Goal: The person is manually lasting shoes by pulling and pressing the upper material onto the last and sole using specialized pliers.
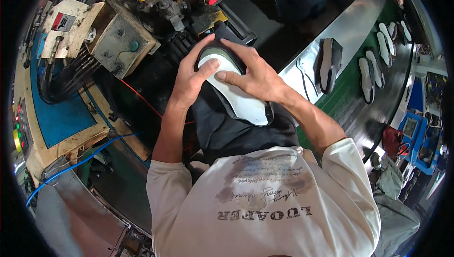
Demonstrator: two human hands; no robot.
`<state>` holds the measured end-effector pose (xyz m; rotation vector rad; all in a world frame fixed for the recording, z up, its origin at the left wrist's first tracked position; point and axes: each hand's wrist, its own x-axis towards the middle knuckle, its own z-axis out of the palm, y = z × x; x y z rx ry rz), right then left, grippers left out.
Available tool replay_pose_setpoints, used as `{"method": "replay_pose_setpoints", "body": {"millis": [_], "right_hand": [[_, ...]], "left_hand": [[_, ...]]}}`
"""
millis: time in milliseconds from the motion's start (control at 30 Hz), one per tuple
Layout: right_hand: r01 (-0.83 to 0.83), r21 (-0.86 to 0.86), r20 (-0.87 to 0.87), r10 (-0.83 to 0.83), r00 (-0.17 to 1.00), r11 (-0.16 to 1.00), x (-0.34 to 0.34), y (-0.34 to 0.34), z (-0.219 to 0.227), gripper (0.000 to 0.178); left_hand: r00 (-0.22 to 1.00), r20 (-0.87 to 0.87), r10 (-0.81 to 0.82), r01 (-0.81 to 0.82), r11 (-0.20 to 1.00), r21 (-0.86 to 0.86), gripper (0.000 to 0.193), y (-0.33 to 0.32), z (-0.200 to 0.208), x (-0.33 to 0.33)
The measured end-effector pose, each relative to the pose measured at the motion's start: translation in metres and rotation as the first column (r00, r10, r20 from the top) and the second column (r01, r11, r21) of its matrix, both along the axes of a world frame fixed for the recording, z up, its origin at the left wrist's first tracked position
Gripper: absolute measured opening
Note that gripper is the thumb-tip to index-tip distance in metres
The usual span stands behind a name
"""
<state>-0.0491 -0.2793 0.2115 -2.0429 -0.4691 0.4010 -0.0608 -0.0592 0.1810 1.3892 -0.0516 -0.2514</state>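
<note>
Over my lap I hold a dark shoe upper, its pale insole [243, 102] facing up and its toe end pointing away from me. My left hand [193, 76] wraps the toe end from the left, with the thumb pressed on the insole. From the right, my right hand [257, 73] grips the same shoe upper, its thumb also lying on the insole and its fingers curled over the dark edge. The fingers' undersides are hidden. The heel end rests near my dark trousers [236, 136]. Just beyond my fingertips stands a dark machine part [226, 32].
A grey control box [120, 39], a red button [213, 0] and machinery stand ahead and left. A blue hose [90, 157] crosses the left. At right, a metal ledge [352, 23] bears a dark shoe [329, 65] and a thin metal tool [306, 76]; several shoes line a green conveyor [347, 84].
</note>
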Motion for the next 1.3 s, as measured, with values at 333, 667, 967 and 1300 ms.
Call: {"method": "replay_pose_setpoints", "body": {"millis": [333, 667, 967, 1300], "right_hand": [[0.106, 0.077, 0.238, -0.121, 0.964, 0.991, -0.010, 0.012, -0.014, 0.073], [0.168, 0.083, 0.421, -0.188, 0.887, 0.982, -0.009, 0.019, -0.027, 0.069], [-0.034, 0.341, -0.344, 0.158, 0.926, 0.939, 0.031, -0.056, -0.026, 0.106], [-0.200, 0.325, -0.236, 0.284, 0.929, 0.924, 0.046, -0.045, -0.002, 0.113]], "left_hand": [[0.983, 0.150, 0.110, -0.136, 0.975, 0.174, 0.060, -0.009, -0.019, 0.001], [0.912, 0.328, 0.247, -0.291, 0.952, 0.093, 0.043, -0.023, -0.043, 0.008], [0.997, 0.069, 0.036, -0.016, 0.964, -0.266, 0.050, -0.001, -0.023, 0.015], [0.991, 0.076, -0.110, 0.129, 0.938, -0.321, 0.054, -0.010, -0.013, 0.018]]}}
